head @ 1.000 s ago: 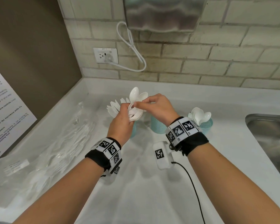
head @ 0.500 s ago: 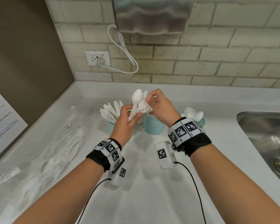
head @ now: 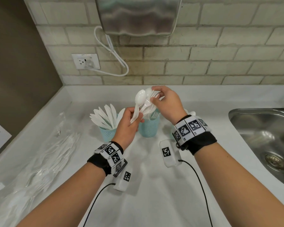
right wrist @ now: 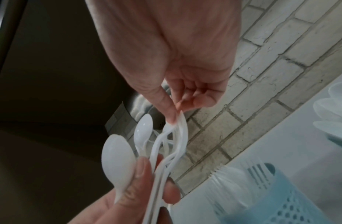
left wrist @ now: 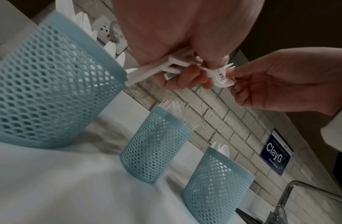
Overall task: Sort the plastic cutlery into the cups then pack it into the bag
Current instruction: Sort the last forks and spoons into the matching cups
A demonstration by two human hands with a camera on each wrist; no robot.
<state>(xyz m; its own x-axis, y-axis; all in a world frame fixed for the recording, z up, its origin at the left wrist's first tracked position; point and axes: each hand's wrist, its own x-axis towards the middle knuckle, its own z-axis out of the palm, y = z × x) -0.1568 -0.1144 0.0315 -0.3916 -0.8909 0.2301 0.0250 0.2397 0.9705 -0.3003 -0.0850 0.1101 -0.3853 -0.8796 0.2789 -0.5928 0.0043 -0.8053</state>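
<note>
Fingers of left hand [head: 127,123] clamp cutlery bundle [head: 142,105]; right hand [head: 166,102] pinches its top.

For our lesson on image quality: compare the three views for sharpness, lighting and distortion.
Head view: bright and sharp, brick lines bowed by the wide lens, glare on the sink. Left wrist view: nearest mesh cup softly blurred, countertop smeared. Right wrist view: dim, the left side dark, spoon and forks cup out of focus.
</note>
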